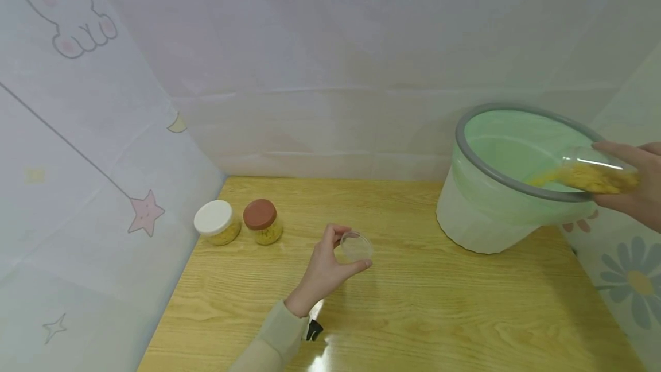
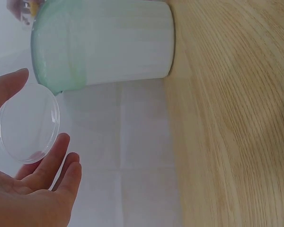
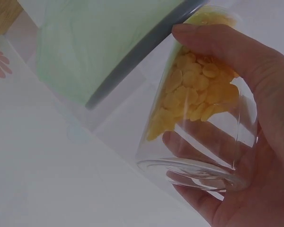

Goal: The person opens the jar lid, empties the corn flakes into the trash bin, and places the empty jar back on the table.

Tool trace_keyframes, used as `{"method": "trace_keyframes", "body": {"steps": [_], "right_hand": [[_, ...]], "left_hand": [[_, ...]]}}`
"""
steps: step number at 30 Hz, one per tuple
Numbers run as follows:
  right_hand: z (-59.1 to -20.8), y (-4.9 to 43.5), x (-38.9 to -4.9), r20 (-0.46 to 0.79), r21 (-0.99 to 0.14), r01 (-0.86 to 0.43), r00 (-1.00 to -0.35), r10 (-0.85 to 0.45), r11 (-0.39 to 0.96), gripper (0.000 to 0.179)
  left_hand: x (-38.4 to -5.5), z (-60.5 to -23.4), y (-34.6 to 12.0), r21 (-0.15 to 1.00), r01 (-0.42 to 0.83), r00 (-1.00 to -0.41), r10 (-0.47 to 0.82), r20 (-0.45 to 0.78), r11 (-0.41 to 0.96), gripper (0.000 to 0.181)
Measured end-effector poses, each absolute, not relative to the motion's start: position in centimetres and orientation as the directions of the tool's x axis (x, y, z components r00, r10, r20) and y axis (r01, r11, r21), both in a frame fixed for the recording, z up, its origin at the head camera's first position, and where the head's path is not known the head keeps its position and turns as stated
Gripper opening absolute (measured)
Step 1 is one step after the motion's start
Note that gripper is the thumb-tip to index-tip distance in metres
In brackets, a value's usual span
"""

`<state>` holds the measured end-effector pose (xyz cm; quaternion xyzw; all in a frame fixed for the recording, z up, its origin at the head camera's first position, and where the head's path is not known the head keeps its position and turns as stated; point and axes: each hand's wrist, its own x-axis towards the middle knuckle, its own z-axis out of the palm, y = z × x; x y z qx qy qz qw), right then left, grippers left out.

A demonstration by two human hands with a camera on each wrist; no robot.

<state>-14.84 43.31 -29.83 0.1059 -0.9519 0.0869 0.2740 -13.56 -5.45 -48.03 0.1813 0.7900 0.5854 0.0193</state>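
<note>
My right hand [image 1: 637, 179] grips a clear jar [image 3: 199, 146] that lies tipped over the rim of a pale green bin [image 1: 485, 211]. Small yellow flat flakes [image 3: 194, 90] fill part of the jar, and some stream from its mouth into the bin. Over the middle of the table, my left hand [image 1: 327, 266] pinches a clear round lid [image 2: 31, 124] by its edges between thumb and fingers. In the left wrist view the lid is tilted, with the bin behind it.
Two jars with yellow contents stand at the table's left: a white-lidded jar [image 1: 214, 221] and a brown-lidded jar [image 1: 262, 221]. The wooden table [image 1: 413, 303] meets a pale hanging sheet [image 1: 320, 73] at the back, with printed cloth on both sides.
</note>
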Motion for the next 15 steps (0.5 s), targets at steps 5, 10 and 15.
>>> {"method": "trace_keyframes", "body": {"steps": [5,10,15], "right_hand": [[-29.79,42.88,-14.69,0.506,-0.121,-0.201,-0.855,-0.114,0.972,0.086],[-29.71,42.97,-14.62,0.505,-0.133,-0.216,-0.855,-0.122,0.967,0.069],[-29.58,43.06,-14.61,0.497,-0.143,-0.217,-0.860,-0.120,0.966,0.074]], "left_hand": [[-13.54,-47.89,-5.48,0.928,0.265,-0.933,0.310,0.180,0.261,0.068],[-13.48,-47.81,-5.52,0.929,0.266,-0.933,0.312,0.181,0.257,0.068],[-13.40,-47.73,-5.50,0.926,0.272,-0.932,0.312,0.185,0.261,0.068]]}}
